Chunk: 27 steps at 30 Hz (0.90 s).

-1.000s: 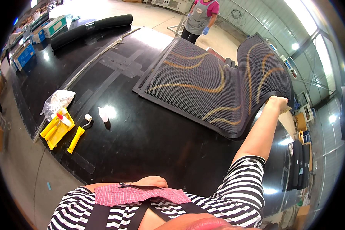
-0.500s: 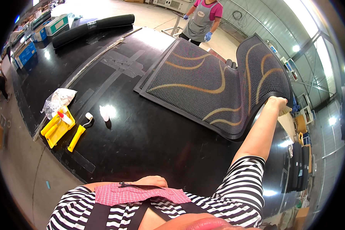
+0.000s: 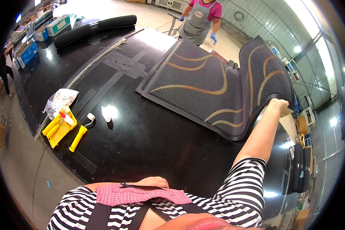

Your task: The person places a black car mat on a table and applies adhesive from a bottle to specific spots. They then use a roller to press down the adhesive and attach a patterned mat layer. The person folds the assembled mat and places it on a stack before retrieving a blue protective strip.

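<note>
A black mesh mat [image 3: 195,76] with gold wavy lines lies on the black table [image 3: 149,145]. Its right part is lifted and bent up, and another dark edge shows beneath its left side. My right hand [image 3: 278,103], arm stretched out, has its fingers closed around the mat's near right edge. Close to my body, my left hand [image 3: 154,181] is by the table's near edge, partly covered by a pink checked cloth [image 3: 142,194]; its fingers are mostly hidden.
On the table's left are a yellow tray [image 3: 59,132], a yellow-handled roller [image 3: 78,138], a small white bottle [image 3: 105,114] and a plastic bag [image 3: 60,100]. A black roll [image 3: 96,28] and boxes [image 3: 27,53] lie farther off. A gloved co-worker [image 3: 199,23] stands beyond the mat.
My right hand still holds the mat's edge, and its bend looks nearly the same. The co-worker's arms have shifted slightly. A person at the far left shows more fully.
</note>
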Available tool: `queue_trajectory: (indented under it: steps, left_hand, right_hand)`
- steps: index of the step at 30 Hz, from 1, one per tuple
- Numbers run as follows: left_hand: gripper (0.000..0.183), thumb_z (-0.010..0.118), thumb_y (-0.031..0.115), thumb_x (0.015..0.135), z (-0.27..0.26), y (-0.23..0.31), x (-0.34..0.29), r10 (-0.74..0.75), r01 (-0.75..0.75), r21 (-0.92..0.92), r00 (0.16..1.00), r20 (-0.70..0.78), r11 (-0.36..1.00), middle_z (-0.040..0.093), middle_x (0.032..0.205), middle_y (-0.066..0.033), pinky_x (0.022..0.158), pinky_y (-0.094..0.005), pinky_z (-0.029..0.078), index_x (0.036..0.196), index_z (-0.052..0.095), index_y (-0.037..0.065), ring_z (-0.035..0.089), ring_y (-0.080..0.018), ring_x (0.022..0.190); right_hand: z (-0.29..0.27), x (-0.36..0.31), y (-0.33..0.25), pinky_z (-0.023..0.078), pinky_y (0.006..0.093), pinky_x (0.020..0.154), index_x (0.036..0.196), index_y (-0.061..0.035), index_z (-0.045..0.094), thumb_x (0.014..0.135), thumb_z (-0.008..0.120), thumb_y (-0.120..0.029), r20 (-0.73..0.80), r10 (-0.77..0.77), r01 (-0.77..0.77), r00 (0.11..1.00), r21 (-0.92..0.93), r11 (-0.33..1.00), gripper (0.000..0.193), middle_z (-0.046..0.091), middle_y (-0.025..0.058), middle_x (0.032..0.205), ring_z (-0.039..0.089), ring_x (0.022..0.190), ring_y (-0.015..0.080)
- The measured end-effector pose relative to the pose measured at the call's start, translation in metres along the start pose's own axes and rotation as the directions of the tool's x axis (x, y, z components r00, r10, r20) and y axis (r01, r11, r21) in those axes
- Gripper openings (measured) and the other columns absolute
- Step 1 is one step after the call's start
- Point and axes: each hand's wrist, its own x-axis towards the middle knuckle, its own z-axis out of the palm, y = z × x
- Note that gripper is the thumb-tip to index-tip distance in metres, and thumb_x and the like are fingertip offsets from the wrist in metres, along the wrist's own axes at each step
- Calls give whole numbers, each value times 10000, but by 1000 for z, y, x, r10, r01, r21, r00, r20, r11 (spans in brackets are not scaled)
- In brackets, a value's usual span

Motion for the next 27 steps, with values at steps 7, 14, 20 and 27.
queue_trajectory:
  steps: [7,14,20,27]
  left_hand:
    - [295,548,226,946,-2,4,-1,-9,9,-13,1000,9,1000,620,1153,-124,974,-396,485,1159,639,44,595,-316,1137]
    - [323,538,251,943,3,-2,-2,-4,3,33,1000,27,999,618,1158,-130,994,-408,474,1178,632,51,591,-320,1140]
    - [318,552,246,933,1,-1,-2,-11,11,17,1000,13,1000,622,1156,-127,984,-403,478,1172,636,53,595,-310,1141]
    - [310,570,236,925,3,-5,0,-1,1,17,1000,21,1000,626,1150,-126,977,-400,482,1163,639,50,600,-307,1132]
  right_hand:
    - [-8,-30,-6,394,436,1130,1294,146,554,1032,406,-404,-24,18,-21,1000,-118,993,627,498,255,1475,509,1349,349]
    - [-3,-19,6,350,420,1167,1383,127,480,1028,487,-360,-35,-38,36,999,-51,998,602,426,276,1527,460,1390,372]
    - [2,-46,39,364,450,1157,1386,158,437,1031,486,-351,99,-143,142,985,15,990,623,458,317,1475,487,1349,417]
    - [-24,-131,154,492,502,884,1049,177,635,1067,387,-444,454,-531,550,716,103,829,668,666,340,1098,646,1010,457]
